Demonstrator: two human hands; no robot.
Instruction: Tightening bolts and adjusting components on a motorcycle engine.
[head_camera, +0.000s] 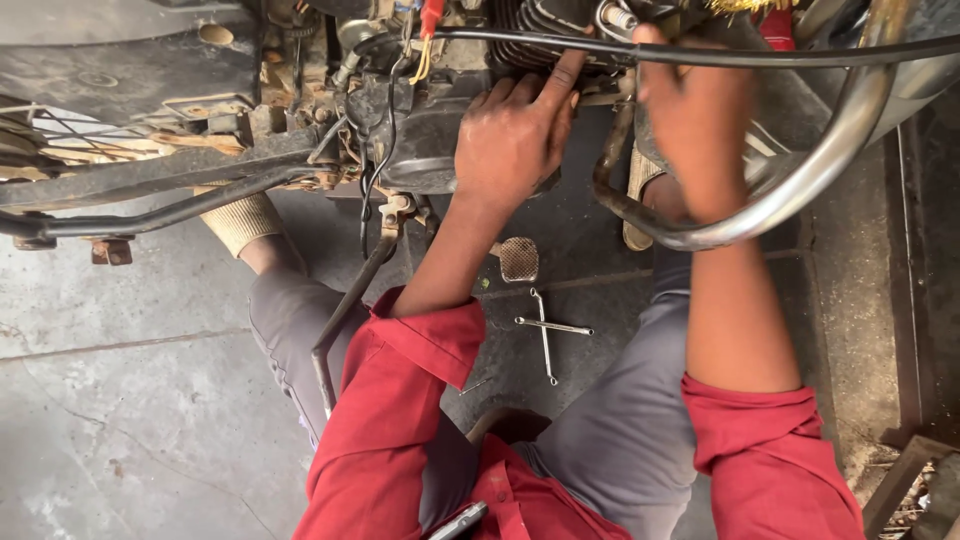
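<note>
I am crouched by a motorcycle engine (420, 130). My left hand (515, 135) lies flat on the dark engine cover, its fingers stretched up to the cylinder fins (530, 25), and holds nothing. My right hand (690, 115) reaches up behind the curved chrome guard bar (800, 185), next to a black cable (760, 55). Its fingertips are hidden against the engine, so I cannot tell whether it grips anything. Both arms wear rolled red sleeves.
Two thin spanners (545, 330) lie crossed on the dark floor between my knees. A ribbed foot pedal (518, 258) hangs below the engine. A bent lever (345, 315) runs down at the left. Frame tubes (150, 215) cross at the left above the concrete floor (120, 400).
</note>
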